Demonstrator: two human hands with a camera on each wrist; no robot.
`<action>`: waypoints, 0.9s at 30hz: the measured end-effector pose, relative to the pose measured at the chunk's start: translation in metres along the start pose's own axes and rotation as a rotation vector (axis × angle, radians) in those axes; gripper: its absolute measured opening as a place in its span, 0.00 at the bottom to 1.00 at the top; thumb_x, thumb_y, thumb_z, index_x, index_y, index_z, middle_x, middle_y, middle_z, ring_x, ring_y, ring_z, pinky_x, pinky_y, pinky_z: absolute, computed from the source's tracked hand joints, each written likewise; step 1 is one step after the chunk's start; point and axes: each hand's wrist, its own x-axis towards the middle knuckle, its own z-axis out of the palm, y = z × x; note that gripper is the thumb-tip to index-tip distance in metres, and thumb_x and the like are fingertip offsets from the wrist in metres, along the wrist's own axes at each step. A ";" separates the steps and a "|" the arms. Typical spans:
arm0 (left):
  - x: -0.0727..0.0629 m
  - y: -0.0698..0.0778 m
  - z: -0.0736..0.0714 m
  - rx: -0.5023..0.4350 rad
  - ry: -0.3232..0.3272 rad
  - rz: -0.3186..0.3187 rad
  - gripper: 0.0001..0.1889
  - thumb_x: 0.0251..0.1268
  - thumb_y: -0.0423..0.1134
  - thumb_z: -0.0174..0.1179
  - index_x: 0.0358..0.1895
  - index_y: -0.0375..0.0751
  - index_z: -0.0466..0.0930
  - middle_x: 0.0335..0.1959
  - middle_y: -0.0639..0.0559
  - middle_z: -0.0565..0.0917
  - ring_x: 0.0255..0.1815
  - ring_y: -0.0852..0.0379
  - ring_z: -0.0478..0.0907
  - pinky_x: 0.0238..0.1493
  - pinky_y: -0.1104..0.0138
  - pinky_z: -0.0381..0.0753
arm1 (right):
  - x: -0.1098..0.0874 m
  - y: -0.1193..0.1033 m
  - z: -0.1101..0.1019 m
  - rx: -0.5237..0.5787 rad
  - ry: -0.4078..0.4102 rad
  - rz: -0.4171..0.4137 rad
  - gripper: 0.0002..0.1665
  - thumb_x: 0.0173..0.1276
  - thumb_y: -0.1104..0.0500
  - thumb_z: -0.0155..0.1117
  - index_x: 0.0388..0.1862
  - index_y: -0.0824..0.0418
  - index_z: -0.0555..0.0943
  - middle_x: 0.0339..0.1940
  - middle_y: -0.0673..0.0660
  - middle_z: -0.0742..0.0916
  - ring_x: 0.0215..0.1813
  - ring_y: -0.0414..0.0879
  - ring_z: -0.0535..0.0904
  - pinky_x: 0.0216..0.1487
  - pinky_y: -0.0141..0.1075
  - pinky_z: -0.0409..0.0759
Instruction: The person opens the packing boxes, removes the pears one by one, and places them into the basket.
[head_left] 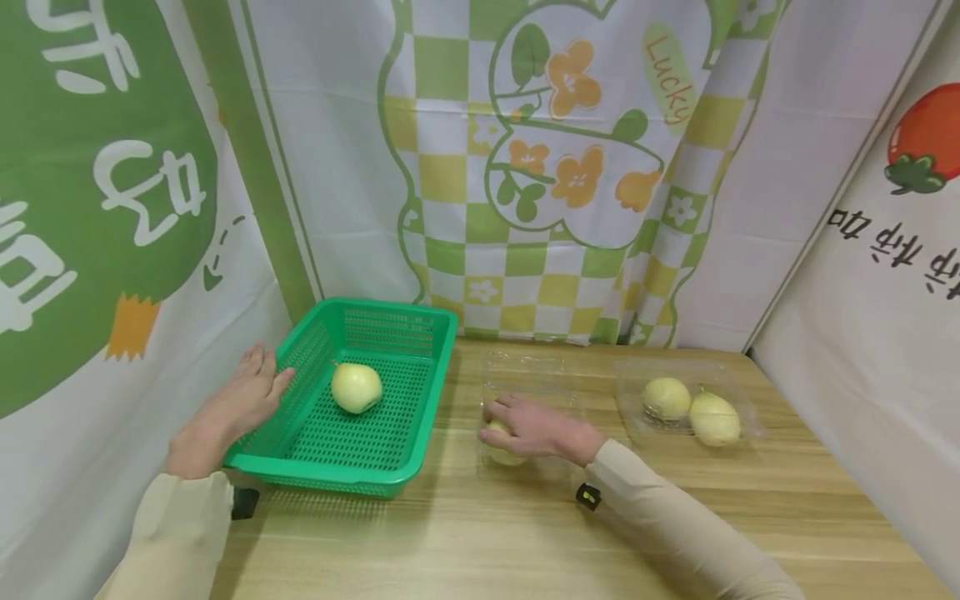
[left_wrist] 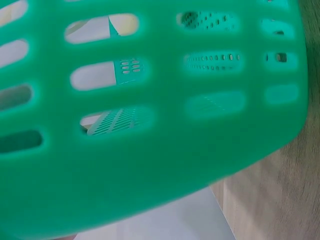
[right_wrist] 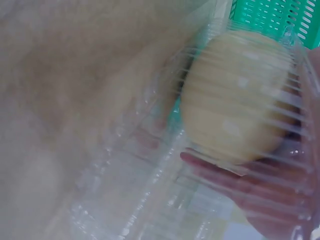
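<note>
A green plastic basket point(head_left: 341, 477) stands on the left of the table with one pale yellow pear point(head_left: 356, 388) inside. Along its left side lies my left hand point(head_left: 242, 398), fingers extended against the rim; the left wrist view shows mostly the slotted basket wall point(left_wrist: 165, 150). My right hand point(head_left: 538, 429) reaches into a clear plastic box point(head_left: 528, 371) right of the basket. Its fingers curl round another pear point(head_left: 506, 456). In the right wrist view this pear point(right_wrist: 237, 97) appears through the box's ribbed wall; whether it touches the bottom cannot be told.
Further right, a second clear plastic box point(head_left: 637, 375) holds two pears point(head_left: 715, 419). Printed curtains point(head_left: 337, 167) hang at the back and both sides of the wooden table point(head_left: 480, 542).
</note>
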 end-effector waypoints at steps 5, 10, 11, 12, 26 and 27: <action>0.001 0.000 0.000 -0.003 0.003 0.001 0.43 0.81 0.57 0.24 0.71 0.13 0.30 0.72 0.17 0.26 0.74 0.22 0.24 0.74 0.34 0.33 | 0.002 -0.001 0.003 0.013 0.037 -0.006 0.20 0.78 0.46 0.44 0.54 0.56 0.76 0.53 0.54 0.83 0.54 0.46 0.79 0.58 0.42 0.80; 0.001 -0.001 0.000 0.001 -0.002 0.000 0.43 0.81 0.57 0.23 0.71 0.12 0.30 0.72 0.17 0.26 0.74 0.22 0.23 0.74 0.35 0.33 | 0.004 -0.003 0.005 -0.008 0.067 -0.004 0.18 0.73 0.49 0.47 0.50 0.57 0.79 0.48 0.53 0.84 0.48 0.44 0.80 0.52 0.39 0.81; 0.001 -0.001 0.000 0.001 -0.003 0.001 0.43 0.81 0.57 0.24 0.71 0.12 0.30 0.72 0.17 0.26 0.74 0.22 0.24 0.74 0.34 0.33 | 0.004 -0.003 0.005 -0.013 0.073 -0.006 0.18 0.73 0.50 0.47 0.49 0.56 0.79 0.47 0.53 0.84 0.48 0.45 0.80 0.51 0.39 0.81; 0.001 -0.001 0.000 -0.002 -0.003 0.002 0.43 0.81 0.57 0.24 0.71 0.12 0.30 0.72 0.17 0.26 0.74 0.22 0.23 0.74 0.34 0.33 | 0.004 -0.004 0.006 -0.017 0.076 -0.008 0.18 0.72 0.49 0.47 0.48 0.56 0.79 0.47 0.53 0.84 0.48 0.45 0.80 0.52 0.40 0.81; 0.001 0.000 -0.001 -0.010 -0.009 -0.007 0.43 0.81 0.58 0.24 0.71 0.14 0.29 0.73 0.18 0.25 0.74 0.23 0.23 0.73 0.34 0.33 | 0.007 -0.001 0.007 0.016 0.069 0.024 0.18 0.72 0.46 0.48 0.46 0.53 0.81 0.47 0.51 0.85 0.51 0.45 0.80 0.58 0.42 0.79; 0.001 0.000 -0.001 -0.011 -0.008 -0.005 0.43 0.81 0.58 0.24 0.71 0.14 0.29 0.73 0.18 0.25 0.74 0.23 0.23 0.73 0.34 0.33 | 0.007 0.000 0.007 0.020 0.069 0.025 0.17 0.72 0.47 0.48 0.46 0.53 0.81 0.46 0.50 0.85 0.50 0.45 0.80 0.58 0.41 0.79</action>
